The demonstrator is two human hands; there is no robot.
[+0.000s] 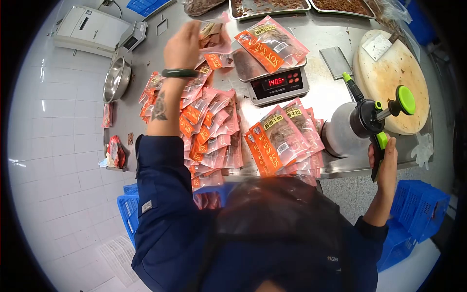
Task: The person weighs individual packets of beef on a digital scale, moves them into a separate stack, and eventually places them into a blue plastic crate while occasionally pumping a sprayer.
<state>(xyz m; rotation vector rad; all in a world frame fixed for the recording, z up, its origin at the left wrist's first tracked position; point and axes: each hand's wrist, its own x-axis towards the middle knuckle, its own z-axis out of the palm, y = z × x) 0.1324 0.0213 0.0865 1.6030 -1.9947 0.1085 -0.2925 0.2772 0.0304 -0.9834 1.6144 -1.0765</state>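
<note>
My left hand is raised over the steel table and grips a pink and orange snack packet by its edge. A green bangle sits on that wrist. Below it lies a long heap of the same packets. My right hand is at the table's front edge, closed on the handle of a pump spray bottle with green fittings. A digital scale reads 140.5 and carries a filled packet. A second stack of packets lies in front of the scale.
A round cutting board and a cleaver lie at the right. Trays of dark meat line the far edge. A steel bowl and a white machine stand at the left. Blue crates sit on the floor.
</note>
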